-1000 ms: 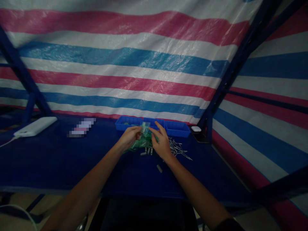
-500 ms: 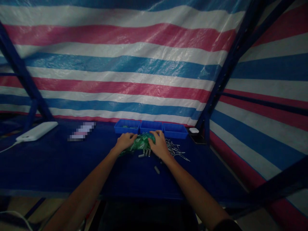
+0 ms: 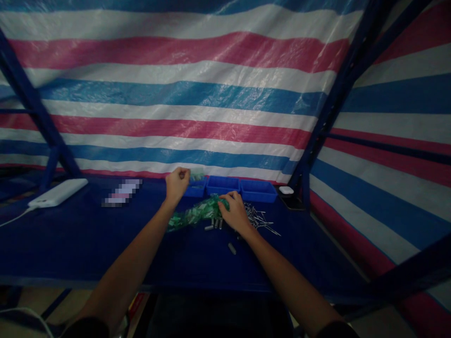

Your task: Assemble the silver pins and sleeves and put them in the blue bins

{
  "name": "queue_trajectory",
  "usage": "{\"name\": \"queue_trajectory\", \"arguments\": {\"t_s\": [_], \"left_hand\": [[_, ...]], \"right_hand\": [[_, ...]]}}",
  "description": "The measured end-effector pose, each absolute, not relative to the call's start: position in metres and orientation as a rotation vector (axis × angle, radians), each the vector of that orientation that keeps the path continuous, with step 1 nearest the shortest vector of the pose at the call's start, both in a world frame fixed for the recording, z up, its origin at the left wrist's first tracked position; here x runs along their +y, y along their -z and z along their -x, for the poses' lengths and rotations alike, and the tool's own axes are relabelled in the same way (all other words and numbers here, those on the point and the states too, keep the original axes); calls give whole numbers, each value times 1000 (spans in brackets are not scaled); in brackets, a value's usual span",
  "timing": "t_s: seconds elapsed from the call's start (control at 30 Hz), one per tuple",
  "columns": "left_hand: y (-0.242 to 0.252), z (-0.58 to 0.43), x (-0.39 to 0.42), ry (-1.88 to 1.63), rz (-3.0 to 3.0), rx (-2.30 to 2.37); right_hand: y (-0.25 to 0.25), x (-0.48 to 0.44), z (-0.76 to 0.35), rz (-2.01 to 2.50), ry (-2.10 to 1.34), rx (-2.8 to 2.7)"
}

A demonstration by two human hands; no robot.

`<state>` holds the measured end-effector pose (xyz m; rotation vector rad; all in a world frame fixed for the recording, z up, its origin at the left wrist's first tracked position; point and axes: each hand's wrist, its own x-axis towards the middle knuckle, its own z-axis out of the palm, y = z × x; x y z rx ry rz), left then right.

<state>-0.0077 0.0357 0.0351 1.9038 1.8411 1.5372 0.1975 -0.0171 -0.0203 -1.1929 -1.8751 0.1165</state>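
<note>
My left hand [image 3: 177,183] is raised at the left blue bin [image 3: 195,191], its fingers pinched together. A pale, see-through greenish piece [image 3: 197,175] sticks out from the fingertips over that bin; its exact kind is too blurred to make out. My right hand [image 3: 235,211] has its fingers curled on the right end of a crumpled green plastic bag [image 3: 193,213] with small pale pieces in it. Short grey metal cylinders [image 3: 209,228] lie just in front of the bag, and another cylinder [image 3: 231,248] is nearer me. To the right of my right hand is a heap of thin metal rods [image 3: 259,217].
Two more blue bins, a middle one [image 3: 223,186] and a right one [image 3: 258,191], line the back edge. A white case [image 3: 286,190] and a dark phone [image 3: 294,203] sit at right. A white power bank [image 3: 58,193] with a cable is at left, beside a blurred-out item [image 3: 122,192].
My left hand has left the green bag and moved up to the left bin with a pale greenish piece in its fingers. My right hand stays on the bag.
</note>
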Motion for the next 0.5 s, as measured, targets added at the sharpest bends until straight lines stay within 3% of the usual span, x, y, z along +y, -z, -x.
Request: {"name": "queue_trajectory", "arguments": {"t_s": [0.17,0.33,0.5], "left_hand": [[-33,0,26,-1071,-2263,2033],[-5,-5,18,-428,-2420,1766],[11,11,35,-480,-2149,1654]], "right_hand": [[19,-17,-199,1181,-103,-1863],[18,-13,-203,1217,-89,-1854],[16,-15,-205,1271,-114,-1901]]}}
